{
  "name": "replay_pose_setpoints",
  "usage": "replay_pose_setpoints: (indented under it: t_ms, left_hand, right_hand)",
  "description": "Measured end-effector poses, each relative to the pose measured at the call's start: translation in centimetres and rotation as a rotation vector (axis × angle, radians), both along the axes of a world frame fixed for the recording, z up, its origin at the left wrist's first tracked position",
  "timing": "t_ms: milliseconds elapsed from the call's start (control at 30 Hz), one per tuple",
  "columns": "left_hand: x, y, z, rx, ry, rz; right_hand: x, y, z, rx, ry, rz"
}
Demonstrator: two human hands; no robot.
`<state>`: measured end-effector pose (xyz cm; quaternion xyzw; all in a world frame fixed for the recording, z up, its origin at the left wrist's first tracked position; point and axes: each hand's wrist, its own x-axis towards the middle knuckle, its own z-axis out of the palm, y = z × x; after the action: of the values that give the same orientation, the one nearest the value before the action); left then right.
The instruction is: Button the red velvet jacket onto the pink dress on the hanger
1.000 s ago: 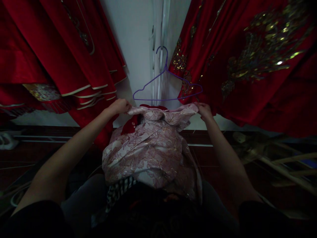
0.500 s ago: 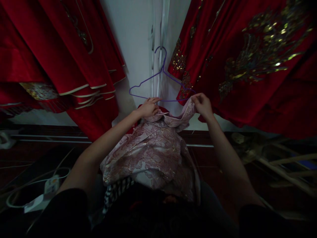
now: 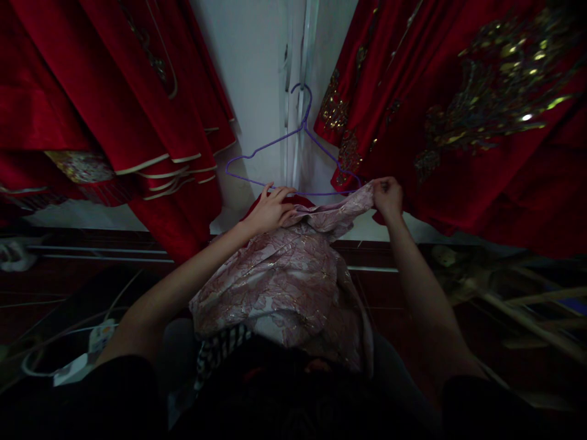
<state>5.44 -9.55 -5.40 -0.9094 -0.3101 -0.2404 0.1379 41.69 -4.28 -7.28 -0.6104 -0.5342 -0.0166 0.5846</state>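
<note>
A pink patterned garment (image 3: 284, 287) is being spread over the lap (image 3: 178, 342). One end of its upper edge is being pinched between the thumb and fingers of the right hand (image 3: 389, 197). Farther along, the edge is being covered by the left hand (image 3: 273, 211), its fingers being held loosely spread; whether cloth is being gripped beneath cannot be told. Just beyond, a purple hanger (image 3: 304, 124) is being partly hidden by the left fingertips. The white wall (image 3: 252, 61) is being flanked by red clothes (image 3: 151, 122).
</note>
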Motion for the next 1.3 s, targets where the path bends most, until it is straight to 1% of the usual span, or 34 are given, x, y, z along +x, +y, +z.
replay_pose_setpoints:
  t_ms: [100, 333, 500, 700, 967, 1033, 1133, 1200, 1300]
  left_hand:
    - [0.0, 0.0, -0.1, 0.014, 0.001, 0.006]
    - [-0.3, 0.0, 0.0, 0.019, 0.001, 0.003]
    - [-0.3, -0.1, 0.1, 0.023, 0.008, 0.003]
    - [0.0, -0.2, 0.0, 0.022, 0.002, 0.017]
    - [-0.1, -0.3, 0.0, 0.014, 0.001, 0.024]
    - [-0.1, -0.3, 0.0, 0.002, 0.000, 0.021]
    - [0.0, 0.2, 0.0, -0.031, -0.008, 0.002]
    - [0.3, 0.6, -0.1, -0.061, -0.012, -0.015]
    - [0.9, 1.5, -0.4, -0.113, -0.026, -0.035]
  right_hand:
    - [0.0, -0.1, -0.2, -0.031, 0.000, 0.002]
    - [0.0, -0.1, -0.3, -0.065, -0.088, -0.068]
    - [-0.2, -0.1, 0.2, 0.001, -0.081, -0.021]
    - [-0.7, -0.6, 1.2, 0.049, -0.123, -0.043]
    - [-0.1, -1.3, 0.6, 0.053, -0.100, -0.060]
    - [-0.2, -1.4, 1.0, 0.071, -0.116, -0.051]
    - [-1.5, -1.3, 2.5, 0.093, -0.175, -0.005]
    - [-3.0, -1.0, 3.7, 0.093, -0.219, 0.060]
    - [-5.4, 0.1, 5.0, 0.064, -0.259, 0.210]
